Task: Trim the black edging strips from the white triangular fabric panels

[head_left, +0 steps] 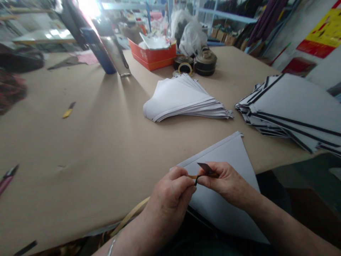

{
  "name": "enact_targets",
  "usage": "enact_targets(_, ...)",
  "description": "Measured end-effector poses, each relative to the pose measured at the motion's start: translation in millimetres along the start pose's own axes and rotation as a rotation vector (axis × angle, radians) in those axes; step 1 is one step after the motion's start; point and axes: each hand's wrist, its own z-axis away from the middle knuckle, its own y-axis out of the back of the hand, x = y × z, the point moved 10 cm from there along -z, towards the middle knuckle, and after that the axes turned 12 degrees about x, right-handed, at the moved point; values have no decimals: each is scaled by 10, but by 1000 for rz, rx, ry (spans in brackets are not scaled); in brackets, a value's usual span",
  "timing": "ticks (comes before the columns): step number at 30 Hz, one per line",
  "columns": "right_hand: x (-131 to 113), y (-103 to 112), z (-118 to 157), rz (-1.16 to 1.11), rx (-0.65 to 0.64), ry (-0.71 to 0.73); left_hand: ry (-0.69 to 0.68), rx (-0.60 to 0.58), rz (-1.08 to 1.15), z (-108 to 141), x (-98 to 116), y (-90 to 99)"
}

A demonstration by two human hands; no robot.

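Observation:
Close together over a white sheet panel [221,156] with a folded edge, both my hands are closed in a pinch. My left hand [170,192] grips a narrow strip [193,176], tan on one side and black on the other. A tan length of the strip trails below my left forearm toward the table's front edge. Between thumb and fingers, my right hand [226,181] pinches the dark end of the strip [205,167], which sticks up above the fingertips. The fingers partly hide how the two ends join. The panel overhangs the table edge toward my lap.
A stack of white panels [183,97] lies ahead; black-edged panels [301,103] are piled at right. Behind are tape rolls [205,62], a red-orange box [154,57] and two bottles [106,53]. A yellow cutter [68,111] and a pink-handled tool [7,179] lie left.

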Motion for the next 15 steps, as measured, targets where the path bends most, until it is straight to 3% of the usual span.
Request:
enact_targets(3, -50, 17, 8, 139, 30, 54, -64, 26, -83, -8, 24, 19)
enact_targets(5, -106, 27, 3, 219, 53, 113, -44, -9, -23, -18, -17, -36)
enact_targets(9, -226, 61, -18, 316, 87, 230, 299, -176, 145, 3, -361, -286)
enact_targets(11, -267, 101, -26, 356, 108, 258, 441, -202, 165, 22, -498, -352)
enact_targets(15, -367, 263, -38, 447, 164, 294, 512, -236, 168, 3, -564, -417)
